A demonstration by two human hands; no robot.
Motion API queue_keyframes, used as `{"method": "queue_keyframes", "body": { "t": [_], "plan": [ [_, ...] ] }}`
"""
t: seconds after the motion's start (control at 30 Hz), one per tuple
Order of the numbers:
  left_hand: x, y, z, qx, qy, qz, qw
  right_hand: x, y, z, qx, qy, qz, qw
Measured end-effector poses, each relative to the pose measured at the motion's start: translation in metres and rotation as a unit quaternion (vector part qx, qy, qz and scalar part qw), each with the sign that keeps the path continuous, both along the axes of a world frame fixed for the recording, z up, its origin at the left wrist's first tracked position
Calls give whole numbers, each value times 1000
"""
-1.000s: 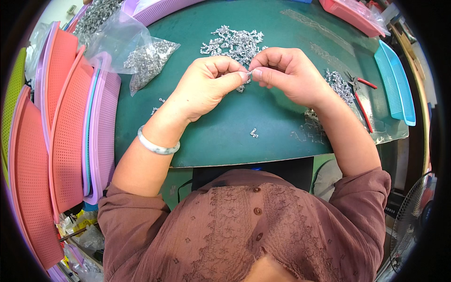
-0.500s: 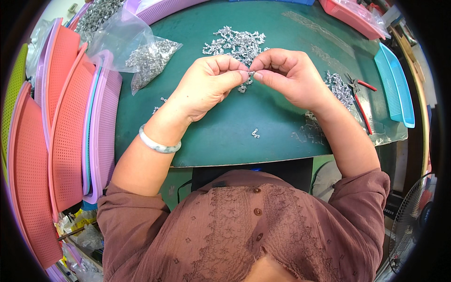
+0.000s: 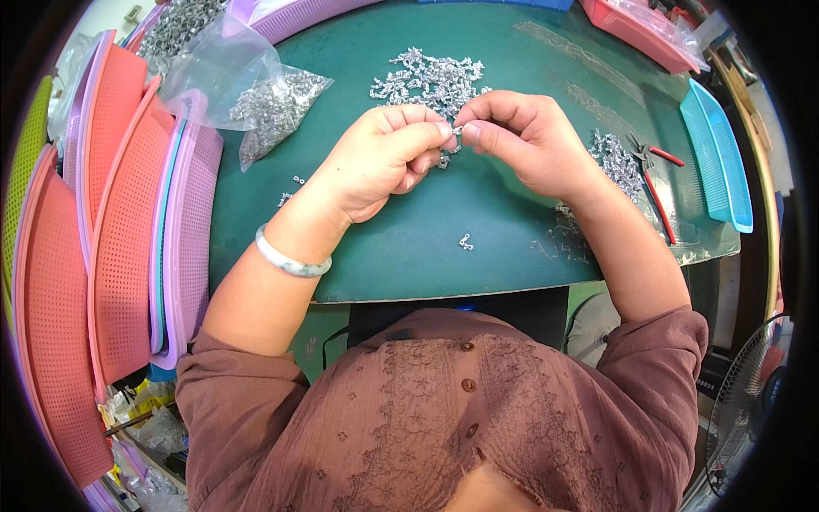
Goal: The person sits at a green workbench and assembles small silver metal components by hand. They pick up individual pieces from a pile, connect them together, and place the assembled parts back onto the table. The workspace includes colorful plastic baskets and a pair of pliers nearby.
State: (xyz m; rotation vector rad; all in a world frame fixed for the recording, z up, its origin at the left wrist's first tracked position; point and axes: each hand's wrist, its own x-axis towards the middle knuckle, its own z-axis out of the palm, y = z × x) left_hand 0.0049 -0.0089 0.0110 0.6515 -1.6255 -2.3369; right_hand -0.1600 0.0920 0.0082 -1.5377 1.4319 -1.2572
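Observation:
My left hand [image 3: 388,158] and my right hand [image 3: 516,136] meet over the green table, thumb and forefinger of each pinched on a small silvery metal piece [image 3: 456,131]. Its exact shape is mostly covered by the fingertips. Just beyond the fingers spreads a pile of small silvery metal pieces [image 3: 431,78]. Under my right wrist lies a second heap of such pieces [image 3: 616,162]. One loose piece [image 3: 466,242] rests near the table's front edge, and a few more [image 3: 285,199] lie beside my left forearm.
Red-handled pliers [image 3: 653,192] lie right of my right arm, near a blue basket [image 3: 717,154]. A clear bag of metal pieces [image 3: 273,111] sits at the back left. Stacked plastic baskets [image 3: 128,230] line the left side. A red basket [image 3: 636,34] stands far right; a fan [image 3: 751,401] is lower right.
My left hand has turned slightly, and its lower fingers now show below the thumb. Both hands stay in nearly the same place, still pinching the small piece.

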Motion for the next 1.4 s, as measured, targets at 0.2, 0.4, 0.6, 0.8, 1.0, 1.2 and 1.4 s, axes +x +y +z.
{"method": "queue_keyframes", "body": {
  "t": [0.2, 0.4, 0.6, 0.8, 1.0, 1.2, 1.4],
  "plan": [
    [1, -2, 0, 23, 2, -5, 1000, 1, 0, 1, 4, -1, -1, 1000],
    [1, -2, -1, 17, 0, -2, 1000, 0, 0, 0, 2, -18, 1, 1000],
    [1, -2, -3, 12, 3, -1, 1000, -1, 0, 1, 9, -11, 3, 1000],
    [-1, -2, -3, 19, 11, 8, 1000, 1, 0, 0, -14, -11, 2, 1000],
    [0, -6, -3, 62, 24, 45, 997, -4, -3, -2, -47, 142, -38, 988],
    [2, -16, -7, 174, 78, 37, 981, -7, -7, -14, -66, 329, -17, 942],
    [1, -18, -11, 130, 59, 48, 989, -5, -8, -18, -95, 335, -9, 938]
  ]
}}
